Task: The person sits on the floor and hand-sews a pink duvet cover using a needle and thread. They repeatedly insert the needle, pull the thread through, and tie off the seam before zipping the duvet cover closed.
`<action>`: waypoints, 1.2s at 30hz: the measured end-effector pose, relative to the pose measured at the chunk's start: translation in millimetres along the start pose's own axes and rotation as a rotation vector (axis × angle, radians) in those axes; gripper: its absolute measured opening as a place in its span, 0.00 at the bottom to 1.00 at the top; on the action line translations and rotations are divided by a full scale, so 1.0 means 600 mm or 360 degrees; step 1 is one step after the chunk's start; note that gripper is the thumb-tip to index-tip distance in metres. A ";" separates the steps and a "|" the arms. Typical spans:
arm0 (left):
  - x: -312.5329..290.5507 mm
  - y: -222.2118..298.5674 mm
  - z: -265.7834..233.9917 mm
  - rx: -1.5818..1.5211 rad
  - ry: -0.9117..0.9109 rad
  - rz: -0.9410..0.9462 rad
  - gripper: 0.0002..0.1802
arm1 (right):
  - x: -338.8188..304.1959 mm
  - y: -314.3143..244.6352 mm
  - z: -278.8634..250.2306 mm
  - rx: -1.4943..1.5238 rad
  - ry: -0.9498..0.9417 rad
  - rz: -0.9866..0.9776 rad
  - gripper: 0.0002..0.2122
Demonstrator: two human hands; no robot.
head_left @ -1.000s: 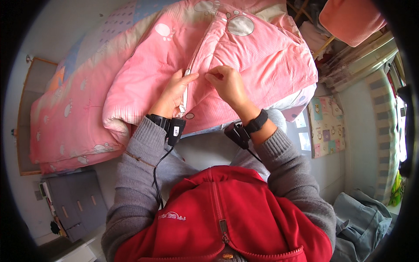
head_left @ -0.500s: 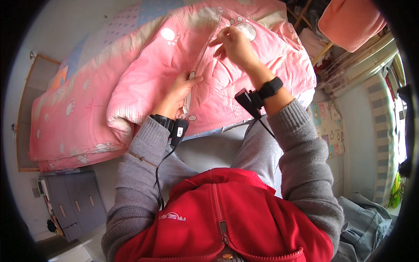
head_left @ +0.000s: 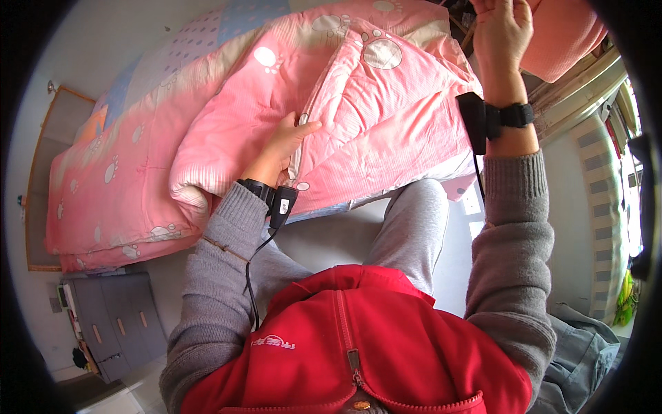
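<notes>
A pink quilt cover (head_left: 227,114) with white paw prints lies bunched on the bed in front of me. Its long zipped edge (head_left: 321,86) runs diagonally up from my left hand (head_left: 281,143). That hand is closed on the edge, thumb on top. Raised at the upper right is my right hand (head_left: 505,34), beyond the quilt's right side and beside a peach-coloured cushion-like thing (head_left: 565,41). Its fingertips run out at the picture's top, so what they do is hidden. Each wrist wears a black strap with a small cabled device.
My knees (head_left: 414,221) are close to the bed's near edge. At the lower left stands a grey cabinet (head_left: 124,321). On the right are a striped curtain (head_left: 600,207) and grey clothing (head_left: 576,355). A black cable (head_left: 249,290) trails along my left forearm.
My right hand has moved off the zipped edge, up and to the right. The quilt's right side has shifted and lies flatter. My left hand stays in place.
</notes>
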State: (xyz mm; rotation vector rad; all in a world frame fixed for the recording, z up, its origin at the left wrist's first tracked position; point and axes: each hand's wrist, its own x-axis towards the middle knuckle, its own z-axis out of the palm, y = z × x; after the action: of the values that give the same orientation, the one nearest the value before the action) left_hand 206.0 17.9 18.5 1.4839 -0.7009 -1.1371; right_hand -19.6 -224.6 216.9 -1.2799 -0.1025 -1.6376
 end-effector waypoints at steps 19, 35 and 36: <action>0.000 0.023 0.017 0.0642 0.0428 0.0694 0.28 | 0.014 -0.039 -0.083 -0.0535 -0.0222 0.0456 0.05; 0.003 0.028 0.055 0.1684 0.0194 0.0983 0.08 | -0.292 0.209 0.029 -0.1563 -0.1095 0.0391 0.04; 0.005 0.024 0.054 0.1697 0.0216 0.1012 0.07 | -0.295 0.216 0.031 -0.1599 -0.1139 0.0341 0.04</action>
State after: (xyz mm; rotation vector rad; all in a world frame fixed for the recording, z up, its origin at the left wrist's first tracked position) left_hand 179.4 -1.0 33.2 1.9213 -1.6816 -0.1070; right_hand 74.7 -162.8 27.4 -2.4954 0.4675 -0.9479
